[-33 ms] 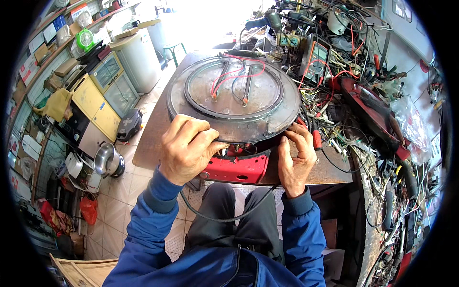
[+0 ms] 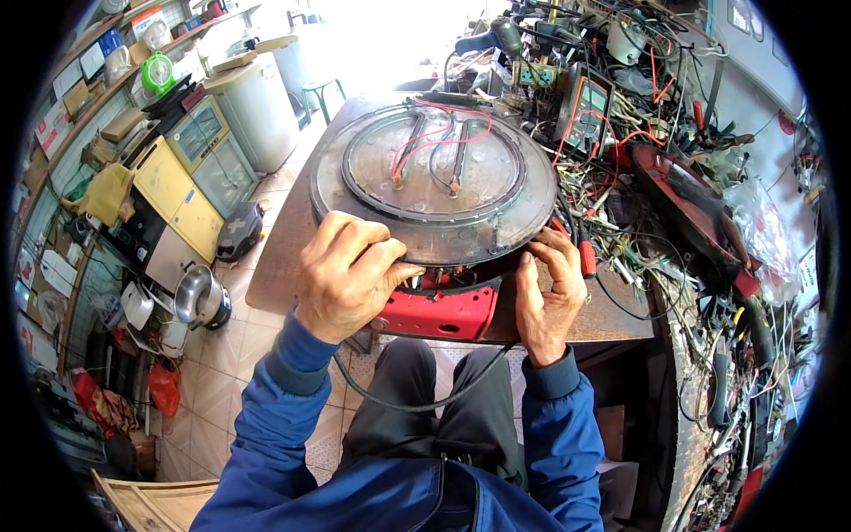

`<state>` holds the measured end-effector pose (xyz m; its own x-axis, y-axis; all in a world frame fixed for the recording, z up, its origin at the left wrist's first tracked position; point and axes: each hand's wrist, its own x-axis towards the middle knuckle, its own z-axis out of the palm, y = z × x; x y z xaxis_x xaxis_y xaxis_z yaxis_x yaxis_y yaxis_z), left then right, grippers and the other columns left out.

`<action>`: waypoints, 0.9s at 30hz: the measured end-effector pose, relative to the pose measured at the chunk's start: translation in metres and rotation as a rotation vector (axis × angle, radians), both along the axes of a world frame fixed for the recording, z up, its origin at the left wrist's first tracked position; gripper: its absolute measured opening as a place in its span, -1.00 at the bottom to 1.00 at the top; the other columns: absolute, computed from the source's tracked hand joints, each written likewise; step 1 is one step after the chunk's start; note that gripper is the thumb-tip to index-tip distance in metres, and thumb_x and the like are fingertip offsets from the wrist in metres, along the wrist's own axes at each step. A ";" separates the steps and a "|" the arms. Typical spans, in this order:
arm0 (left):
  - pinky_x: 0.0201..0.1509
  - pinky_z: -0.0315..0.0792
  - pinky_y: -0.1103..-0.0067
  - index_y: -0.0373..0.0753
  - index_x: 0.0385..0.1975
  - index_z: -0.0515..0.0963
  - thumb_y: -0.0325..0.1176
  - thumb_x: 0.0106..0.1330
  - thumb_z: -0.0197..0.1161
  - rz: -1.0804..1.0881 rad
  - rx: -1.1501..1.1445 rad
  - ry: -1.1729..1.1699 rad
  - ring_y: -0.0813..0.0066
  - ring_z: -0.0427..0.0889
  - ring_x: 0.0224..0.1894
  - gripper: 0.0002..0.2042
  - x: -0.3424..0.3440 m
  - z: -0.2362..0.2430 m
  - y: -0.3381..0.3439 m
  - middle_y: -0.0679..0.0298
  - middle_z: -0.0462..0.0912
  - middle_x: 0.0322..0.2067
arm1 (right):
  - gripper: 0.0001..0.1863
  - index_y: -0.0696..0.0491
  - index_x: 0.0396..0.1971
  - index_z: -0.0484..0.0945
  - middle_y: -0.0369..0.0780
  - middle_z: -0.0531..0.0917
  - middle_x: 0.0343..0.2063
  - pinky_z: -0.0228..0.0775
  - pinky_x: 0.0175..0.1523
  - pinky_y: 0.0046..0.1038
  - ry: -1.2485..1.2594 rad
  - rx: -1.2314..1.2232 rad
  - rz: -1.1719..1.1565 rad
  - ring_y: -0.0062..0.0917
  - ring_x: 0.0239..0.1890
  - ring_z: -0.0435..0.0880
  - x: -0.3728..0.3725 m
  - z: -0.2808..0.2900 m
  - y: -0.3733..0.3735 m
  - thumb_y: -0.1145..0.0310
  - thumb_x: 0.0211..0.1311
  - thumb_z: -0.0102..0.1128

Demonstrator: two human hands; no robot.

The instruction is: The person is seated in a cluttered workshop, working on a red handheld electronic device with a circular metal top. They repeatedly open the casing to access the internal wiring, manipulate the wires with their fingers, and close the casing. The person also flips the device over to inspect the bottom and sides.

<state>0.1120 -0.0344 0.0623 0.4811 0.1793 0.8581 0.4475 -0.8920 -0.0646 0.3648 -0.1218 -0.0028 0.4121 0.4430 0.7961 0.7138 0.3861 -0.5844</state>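
A round dark-metal heating plate (image 2: 483, 226) lies with its ring-shaped element and loose red and black wires facing up. Under its near edge shows the red housing (image 2: 421, 312) of an electric griddle, with a black power cord (image 2: 417, 407) looping down in front. At the plate's near-left rim, my left hand (image 2: 350, 270) is closed, the thumb pressed along the edge and the fingers bent above it. My right hand (image 2: 550, 288) grips the near-right rim with curled fingers. What lies inside the gap between plate and housing is mostly hidden.
The griddle rests on a brown wooden table (image 2: 284, 266). Along the right runs a heap of wires and tools, with a multimeter (image 2: 587, 111), a red-handled tool (image 2: 588, 259) and a red round lid (image 2: 678, 204). A steel pot (image 2: 199, 293) stands on the floor at left.
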 end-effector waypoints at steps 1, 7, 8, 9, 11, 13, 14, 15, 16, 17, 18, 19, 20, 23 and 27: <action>-0.19 0.61 0.37 -0.19 -0.33 0.74 -0.32 -0.13 0.69 0.000 -0.005 0.004 0.23 0.64 -0.18 -0.66 0.000 0.000 0.000 0.30 0.68 -0.27 | -0.82 0.25 -0.15 0.73 -0.02 0.73 -0.01 0.57 0.23 -0.24 0.008 -0.001 0.001 -0.15 0.11 0.74 0.000 0.001 0.000 0.59 0.26 0.37; -0.18 0.60 0.38 -0.20 -0.35 0.74 -0.31 -0.11 0.70 -0.015 -0.063 0.022 0.25 0.62 -0.20 -0.67 -0.001 0.000 -0.002 0.31 0.67 -0.29 | -0.84 0.25 -0.18 0.72 -0.02 0.73 -0.02 0.57 0.22 -0.24 0.047 -0.007 0.017 -0.15 0.11 0.74 -0.002 0.000 0.000 0.59 0.24 0.37; -0.18 0.60 0.38 -0.21 -0.35 0.74 -0.31 -0.11 0.70 -0.018 -0.071 0.027 0.25 0.62 -0.21 -0.68 -0.002 0.000 -0.003 0.30 0.67 -0.29 | -0.84 0.25 -0.18 0.72 -0.02 0.73 -0.03 0.58 0.21 -0.24 0.036 -0.009 0.009 -0.15 0.11 0.74 -0.002 0.000 0.000 0.59 0.25 0.37; -0.18 0.60 0.38 -0.21 -0.35 0.74 -0.31 -0.11 0.70 -0.020 -0.080 0.032 0.25 0.62 -0.21 -0.68 -0.002 0.001 -0.003 0.30 0.67 -0.29 | -0.84 0.25 -0.18 0.72 -0.02 0.73 -0.03 0.58 0.20 -0.24 0.025 -0.011 0.002 -0.15 0.11 0.74 -0.001 -0.001 0.000 0.59 0.25 0.36; -0.19 0.59 0.37 -0.21 -0.35 0.73 -0.33 -0.11 0.70 -0.027 -0.094 0.038 0.24 0.62 -0.21 -0.67 -0.002 0.001 -0.005 0.29 0.67 -0.30 | -0.84 0.26 -0.18 0.73 -0.02 0.74 -0.04 0.59 0.18 -0.26 0.000 -0.009 -0.002 -0.16 0.09 0.75 0.001 -0.002 0.000 0.59 0.25 0.36; -0.21 0.57 0.34 -0.22 -0.34 0.71 -0.35 -0.11 0.71 -0.039 -0.105 0.038 0.21 0.64 -0.22 -0.66 -0.002 0.001 -0.007 0.26 0.68 -0.31 | -0.85 0.25 -0.19 0.73 -0.03 0.74 -0.05 0.60 0.16 -0.27 -0.015 0.003 -0.036 -0.17 0.07 0.76 0.000 -0.001 -0.001 0.58 0.27 0.36; -0.20 0.58 0.34 -0.22 -0.34 0.71 -0.36 -0.11 0.71 -0.042 -0.116 0.044 0.21 0.64 -0.22 -0.66 -0.002 0.001 -0.007 0.26 0.68 -0.32 | -0.86 0.25 -0.19 0.73 -0.03 0.75 -0.05 0.61 0.15 -0.29 -0.013 0.013 -0.069 -0.18 0.06 0.76 -0.003 0.000 -0.001 0.58 0.28 0.35; -0.20 0.58 0.34 -0.22 -0.35 0.72 -0.36 -0.11 0.71 -0.044 -0.128 0.049 0.22 0.64 -0.22 -0.67 -0.001 0.001 -0.007 0.26 0.68 -0.32 | -0.87 0.25 -0.19 0.74 -0.04 0.75 -0.06 0.61 0.13 -0.30 -0.012 0.023 -0.101 -0.20 0.04 0.77 -0.004 0.000 -0.001 0.57 0.30 0.35; -0.20 0.59 0.34 -0.22 -0.35 0.72 -0.37 -0.11 0.71 -0.047 -0.139 0.054 0.22 0.65 -0.23 -0.67 -0.001 0.001 -0.008 0.26 0.69 -0.32 | -0.88 0.24 -0.20 0.74 -0.04 0.75 -0.06 0.61 0.12 -0.31 0.033 0.017 -0.105 -0.22 0.02 0.77 -0.005 0.000 -0.002 0.56 0.31 0.35; -0.20 0.59 0.34 -0.22 -0.36 0.72 -0.36 -0.11 0.71 -0.043 -0.142 0.062 0.22 0.65 -0.23 -0.67 -0.001 0.002 -0.009 0.26 0.69 -0.32 | -0.88 0.24 -0.20 0.74 -0.05 0.75 -0.06 0.61 0.11 -0.32 0.077 0.013 -0.108 -0.24 0.01 0.78 -0.006 0.001 -0.003 0.56 0.32 0.35; -0.20 0.59 0.35 -0.22 -0.36 0.72 -0.36 -0.11 0.71 -0.038 -0.145 0.071 0.22 0.65 -0.23 -0.68 -0.001 0.003 -0.011 0.26 0.69 -0.32 | -0.89 0.24 -0.20 0.75 -0.05 0.76 -0.06 0.61 0.10 -0.33 0.121 0.008 -0.111 -0.26 -0.01 0.78 -0.007 0.001 -0.004 0.55 0.33 0.34; -0.20 0.60 0.35 -0.23 -0.37 0.72 -0.36 -0.11 0.71 -0.033 -0.148 0.079 0.22 0.66 -0.23 -0.68 -0.001 0.003 -0.012 0.25 0.70 -0.32 | -0.89 0.23 -0.20 0.75 -0.06 0.76 -0.06 0.62 0.09 -0.34 0.142 0.004 -0.101 -0.28 -0.01 0.78 -0.006 0.000 -0.003 0.55 0.34 0.34; -0.20 0.60 0.35 -0.23 -0.37 0.72 -0.36 -0.11 0.71 -0.030 -0.160 0.082 0.22 0.66 -0.22 -0.68 -0.001 0.004 -0.012 0.25 0.70 -0.32 | -0.89 0.23 -0.20 0.75 -0.06 0.76 -0.06 0.62 0.08 -0.35 0.164 0.002 -0.091 -0.30 -0.02 0.78 -0.004 -0.003 -0.002 0.54 0.35 0.35; -0.17 0.61 0.35 -0.24 -0.37 0.73 -0.36 -0.10 0.70 -0.021 -0.198 0.097 0.22 0.67 -0.22 -0.69 -0.001 0.006 -0.013 0.24 0.71 -0.32 | -0.90 0.23 -0.20 0.76 -0.07 0.77 -0.06 0.62 0.05 -0.37 0.180 -0.010 -0.090 -0.34 -0.04 0.79 -0.002 -0.004 -0.001 0.54 0.35 0.35; -0.13 0.61 0.35 -0.25 -0.37 0.75 -0.37 -0.06 0.68 0.004 -0.249 0.134 0.22 0.68 -0.21 -0.72 0.000 0.013 -0.017 0.23 0.73 -0.32 | -0.90 0.22 -0.20 0.76 -0.07 0.77 -0.07 0.62 0.03 -0.37 0.179 -0.012 -0.101 -0.35 -0.05 0.79 -0.002 -0.003 0.000 0.54 0.35 0.35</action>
<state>0.1117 -0.0510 0.0754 0.5862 0.3783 0.7165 0.4530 -0.8862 0.0973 0.3625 -0.1222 -0.0057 0.5895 0.4012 0.7010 0.6324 0.3107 -0.7096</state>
